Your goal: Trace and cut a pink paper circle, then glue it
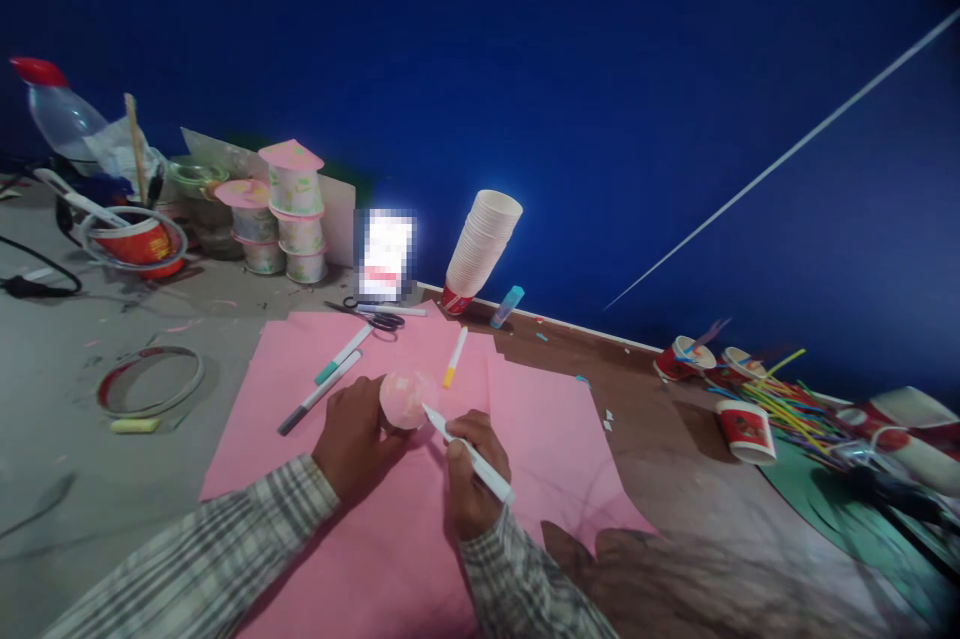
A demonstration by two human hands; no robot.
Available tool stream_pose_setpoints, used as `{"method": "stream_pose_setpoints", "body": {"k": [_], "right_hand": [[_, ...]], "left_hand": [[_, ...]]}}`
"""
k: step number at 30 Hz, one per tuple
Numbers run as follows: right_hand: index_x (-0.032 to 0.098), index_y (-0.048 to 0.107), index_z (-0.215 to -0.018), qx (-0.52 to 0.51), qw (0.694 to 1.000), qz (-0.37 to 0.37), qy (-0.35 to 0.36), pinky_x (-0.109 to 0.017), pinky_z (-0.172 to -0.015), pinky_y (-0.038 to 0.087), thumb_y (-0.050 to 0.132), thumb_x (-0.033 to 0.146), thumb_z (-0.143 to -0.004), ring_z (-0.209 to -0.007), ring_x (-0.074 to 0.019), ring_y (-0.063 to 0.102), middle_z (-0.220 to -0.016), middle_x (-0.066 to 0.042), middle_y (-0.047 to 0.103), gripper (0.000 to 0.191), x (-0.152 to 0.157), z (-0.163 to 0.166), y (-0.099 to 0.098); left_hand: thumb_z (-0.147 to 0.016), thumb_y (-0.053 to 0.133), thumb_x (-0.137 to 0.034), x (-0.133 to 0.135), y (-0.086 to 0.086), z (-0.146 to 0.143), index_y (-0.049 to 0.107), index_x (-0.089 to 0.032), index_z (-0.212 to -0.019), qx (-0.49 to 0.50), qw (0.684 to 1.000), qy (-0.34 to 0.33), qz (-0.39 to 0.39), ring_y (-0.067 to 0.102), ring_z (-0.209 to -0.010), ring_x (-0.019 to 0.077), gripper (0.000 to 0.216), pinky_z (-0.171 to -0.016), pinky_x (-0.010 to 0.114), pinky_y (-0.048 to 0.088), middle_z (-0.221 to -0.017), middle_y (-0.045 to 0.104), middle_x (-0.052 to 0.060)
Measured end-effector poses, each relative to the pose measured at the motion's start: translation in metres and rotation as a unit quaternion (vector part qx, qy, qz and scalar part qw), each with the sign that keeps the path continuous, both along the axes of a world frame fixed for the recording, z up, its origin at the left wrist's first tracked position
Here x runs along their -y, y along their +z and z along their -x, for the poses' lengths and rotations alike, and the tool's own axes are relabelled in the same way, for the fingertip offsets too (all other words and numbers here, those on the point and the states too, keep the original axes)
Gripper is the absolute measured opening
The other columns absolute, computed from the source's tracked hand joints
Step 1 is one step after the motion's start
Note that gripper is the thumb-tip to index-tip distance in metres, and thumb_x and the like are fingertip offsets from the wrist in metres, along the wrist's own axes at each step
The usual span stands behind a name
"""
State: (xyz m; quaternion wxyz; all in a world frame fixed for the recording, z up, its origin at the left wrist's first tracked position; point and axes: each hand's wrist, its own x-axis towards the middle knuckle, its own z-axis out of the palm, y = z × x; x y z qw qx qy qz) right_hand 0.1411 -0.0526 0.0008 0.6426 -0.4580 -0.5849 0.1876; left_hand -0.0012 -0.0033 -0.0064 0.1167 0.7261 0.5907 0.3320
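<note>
1. We located the round pink piece (409,399) over the pink paper (360,549), ahead of the wearer. Its flat, patchy top faced up; we could not tell whether its base touched the paper.
2. We recorded the left hand (356,439) curled around the piece's left and near side, gripping it.
3. We recorded the right hand (469,499) pinching one white marker (489,479) between thumb and fingers.
4. We noted the governing relation: the marker's tip met, or lay just beside, the right edge of the piece's top. The marker's long axis slanted from that edge down toward the wearer's right. The left hand was nearer, being in contact; the piece lay ahead and to the left of the right hand.
5. We counted four more pens on or at the paper: one green-capped (343,355), one grey-capped (319,394), one yellow-capped (455,357) and one slim pale one (401,310) by the single pair of scissors (386,321).
6. On the surface (232,319) behind, we counted one stack of cups (486,237), one turquoise tube (507,307) and two decorated towers (300,234).
7. We could not count the overlapping paper sheets reliably.
</note>
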Motion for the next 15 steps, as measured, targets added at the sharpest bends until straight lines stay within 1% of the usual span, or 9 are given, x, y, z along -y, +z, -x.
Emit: {"method": "stream_pose_setpoints", "body": {"k": [3,10,15], "right_hand": [[0.021,0.062,-0.078,0.003,1.000,-0.011,0.009,-0.035,-0.059,0.046,0.050,0.013,-0.070,-0.062,-0.0212,0.055,-0.065,0.001,0.057,0.017,0.0013,0.0003,-0.0010],[0.021,0.062,-0.077,-0.001,1.000,0.022,-0.001,-0.035,-0.057,0.046,0.049,0.016,-0.072,-0.063,-0.0214,0.056,-0.067,0.000,0.057,0.014,0.0000,-0.0004,0.0005],[0.021,0.062,-0.077,0.009,1.000,0.019,-0.003,-0.034,-0.056,0.046,0.049,0.016,-0.072,-0.063,-0.0213,0.056,-0.067,-0.001,0.057,0.014,-0.0005,-0.0014,-0.0005]], "left_hand": [[-0.048,0.066,-0.037,0.0000,-0.0011,0.0009,0.045,-0.026,-0.056,-0.002,1.000,-0.001,-0.002,0.046,-0.053,0.0182,0.025,-0.053,0.032,0.028,-0.050,0.045,-0.007],[-0.050,0.064,-0.037,0.0008,0.0004,-0.0007,0.046,-0.026,-0.056,0.001,1.000,0.009,-0.010,0.046,-0.050,0.0178,0.022,-0.050,0.032,0.027,-0.047,0.043,-0.007],[-0.049,0.064,-0.036,0.0006,0.0020,-0.0012,0.044,-0.026,-0.053,-0.004,1.000,0.006,-0.012,0.046,-0.050,0.0175,0.023,-0.049,0.032,0.027,-0.046,0.043,-0.007]]}}
